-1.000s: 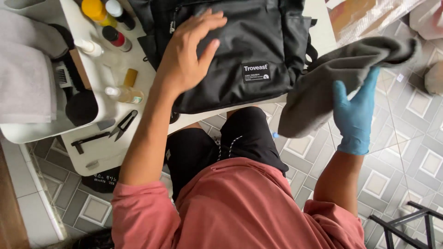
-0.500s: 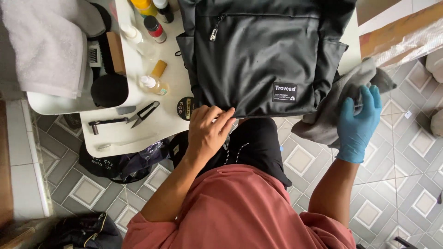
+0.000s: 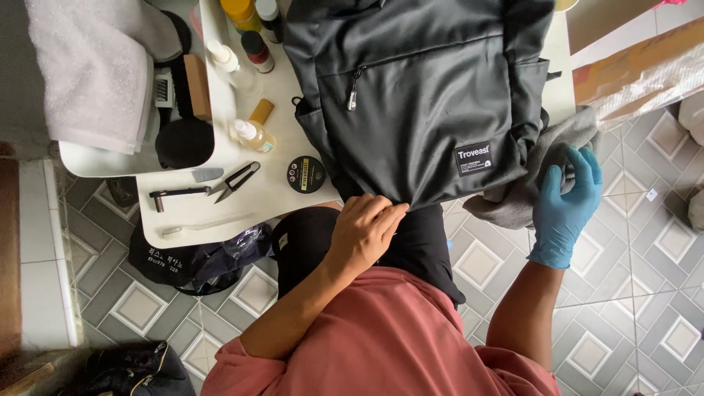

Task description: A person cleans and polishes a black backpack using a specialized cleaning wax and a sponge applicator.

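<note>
— Where does the big black fabric backpack (image 3: 425, 95) lie?
— Flat on the white table (image 3: 279, 187), its bottom edge over the near rim. It looks dry and unmarked; no wiping shows yet.
— The hands?
— Bare left hand (image 3: 364, 229) curls on that edge. Gloved right hand (image 3: 565, 205) clutches the grey cloth (image 3: 539, 165) beside it.
</note>
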